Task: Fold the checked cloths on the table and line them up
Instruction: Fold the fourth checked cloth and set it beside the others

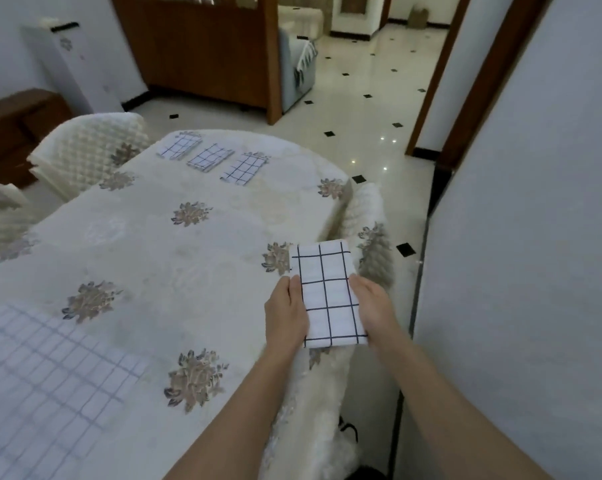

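A folded white cloth with dark checks (329,292) is held at the table's right edge. My left hand (287,308) grips its left side and my right hand (374,304) grips its right side, thumbs on top. Three folded checked cloths lie in a row at the far end of the table: one (179,145), a second (209,157) and a third (244,168). A large unfolded checked cloth (40,375) is spread at the near left of the table (175,265).
The table carries a cream flowered cover. Quilted chairs stand at the far left (88,147) and at the right edge (370,230). A grey wall (521,237) is close on the right. Tiled floor lies beyond.
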